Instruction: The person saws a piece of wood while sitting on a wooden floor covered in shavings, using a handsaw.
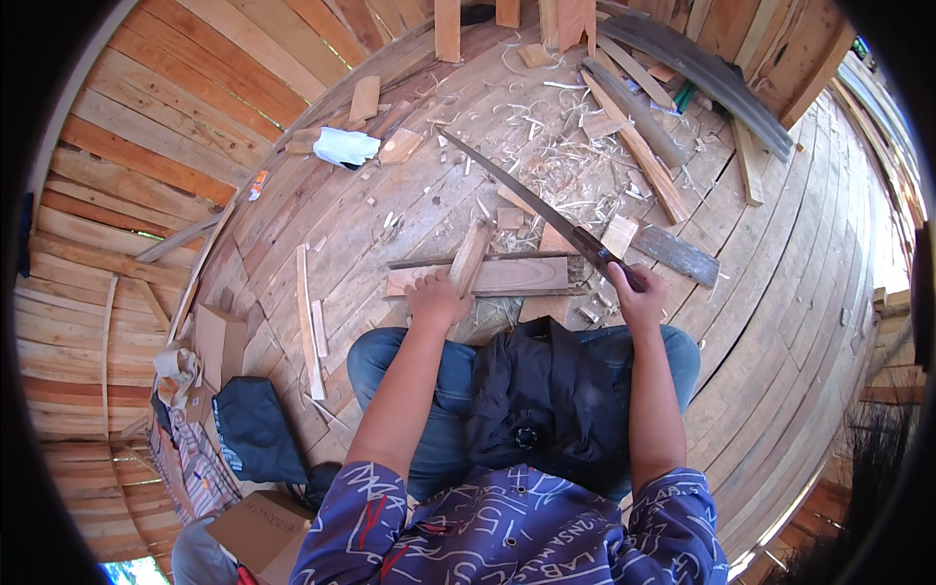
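Observation:
My right hand (640,294) is closed round the dark handle of a handsaw (517,187). The long blade narrows as it runs up and left, over the floor. My left hand (436,297) presses on the left part of a flat board (522,276) lying crosswise before my knees, fingers apart. Right beside that hand, a short wood piece (473,255) rests slantwise over the board. Whether my thumb touches this piece cannot be made out. A dark strip shows along the board's far edge.
Curled wood shavings (575,161) and offcuts litter the plank floor ahead. A long batten (639,146) and a dark curved panel (692,73) lie at far right. At left are thin strips (310,317), a black bag (255,429) and a cardboard box (258,531). A dark garment (546,390) covers my lap.

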Available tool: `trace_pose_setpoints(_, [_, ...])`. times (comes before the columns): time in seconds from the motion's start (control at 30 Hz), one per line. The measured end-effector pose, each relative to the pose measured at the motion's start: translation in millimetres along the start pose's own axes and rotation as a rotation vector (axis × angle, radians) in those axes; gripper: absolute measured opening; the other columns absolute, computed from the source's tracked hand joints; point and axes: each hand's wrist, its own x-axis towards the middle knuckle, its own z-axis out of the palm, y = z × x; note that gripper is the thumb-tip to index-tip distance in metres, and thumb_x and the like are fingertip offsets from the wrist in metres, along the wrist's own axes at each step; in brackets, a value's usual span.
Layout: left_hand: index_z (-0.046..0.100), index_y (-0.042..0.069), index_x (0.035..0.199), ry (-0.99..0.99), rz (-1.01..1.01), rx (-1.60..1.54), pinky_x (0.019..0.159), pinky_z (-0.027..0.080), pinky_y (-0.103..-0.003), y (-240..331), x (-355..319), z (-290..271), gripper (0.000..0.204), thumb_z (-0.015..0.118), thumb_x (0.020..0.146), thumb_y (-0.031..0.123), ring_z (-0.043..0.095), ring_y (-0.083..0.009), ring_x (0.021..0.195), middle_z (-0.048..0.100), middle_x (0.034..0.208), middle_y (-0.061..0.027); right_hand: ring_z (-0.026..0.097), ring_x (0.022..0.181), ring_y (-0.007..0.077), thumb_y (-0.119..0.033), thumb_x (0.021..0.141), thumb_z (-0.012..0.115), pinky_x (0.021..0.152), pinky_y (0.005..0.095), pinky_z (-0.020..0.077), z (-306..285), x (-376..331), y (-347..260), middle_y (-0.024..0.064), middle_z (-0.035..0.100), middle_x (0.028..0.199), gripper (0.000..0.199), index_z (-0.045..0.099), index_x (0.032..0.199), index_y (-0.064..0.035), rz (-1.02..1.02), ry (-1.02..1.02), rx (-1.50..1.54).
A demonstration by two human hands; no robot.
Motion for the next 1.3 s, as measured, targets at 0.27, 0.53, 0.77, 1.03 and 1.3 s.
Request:
trace_pose_setpoints(0.27, [0.051, -0.001, 0.113, 0.258, 0.118, -0.077, 0.095, 0.037, -0.05, 10, -5, -9, 0.06, 0.07, 0.075, 0.041, 0.051, -0.0294, 0.111, 0.054, 0.119, -0.0177, 0.041, 0.045, 0.0083, -0.028, 0.075, 0.079, 0.042, 0.027, 0.0314, 3, -5, -6, 0.0049, 0.05, 0.047, 0.037, 0.063, 0.065, 0.0034, -0.039, -0.194, -0.092])
trace_pose_setpoints(0.53, [0.025, -0.006, 0.14, 0.183, 0.108, -0.058, 0.111, 0.018, -0.053, 17, 4, 11, 0.094, 0.062, 0.079, 0.055, 0.018, -0.0338, 0.14, 0.026, 0.147, -0.0241, 0.042, 0.045, 0.0096, -0.027, 0.075, 0.079, 0.043, 0.028, 0.0332, 8, -4, -15, 0.0063, 0.052, 0.048, 0.035, 0.064, 0.066, 0.0024, -0.021, -0.24, -0.112])
trace_pose_setpoints(0.77, [0.011, -0.008, 0.145, 0.099, -0.092, -0.19, 0.113, 0.009, -0.053, 35, 37, 13, 0.121, 0.051, 0.071, 0.079, 0.007, -0.0349, 0.143, 0.012, 0.152, -0.0253, 0.048, 0.045, 0.0096, -0.026, 0.075, 0.08, 0.044, 0.0267, 0.036, 15, -2, -22, 0.0056, 0.056, 0.05, 0.032, 0.065, 0.066, 0.0004, 0.029, -0.297, -0.108])
trace_pose_setpoints(1.03, [0.03, -0.007, 0.138, 0.337, -0.031, -0.318, 0.113, 0.009, -0.056, 32, 62, 23, 0.11, 0.064, 0.068, 0.071, 0.02, -0.0341, 0.14, 0.031, 0.144, -0.0234, 0.048, 0.044, 0.0101, -0.027, 0.074, 0.081, 0.044, 0.0272, 0.0361, 25, 4, -12, 0.0066, 0.054, 0.05, 0.034, 0.063, 0.064, 0.0005, 0.069, -0.351, -0.205])
trace_pose_setpoints(1.3, [0.047, -0.006, 0.127, 0.347, 0.029, -0.362, 0.113, 0.007, -0.057, 29, 73, 29, 0.098, 0.062, 0.068, 0.07, 0.031, -0.0306, 0.136, 0.047, 0.135, -0.0209, 0.043, 0.043, 0.0096, -0.026, 0.073, 0.081, 0.043, 0.0271, 0.0339, 29, 5, -9, 0.005, 0.05, 0.048, 0.035, 0.061, 0.063, 0.0003, 0.073, -0.351, -0.194])
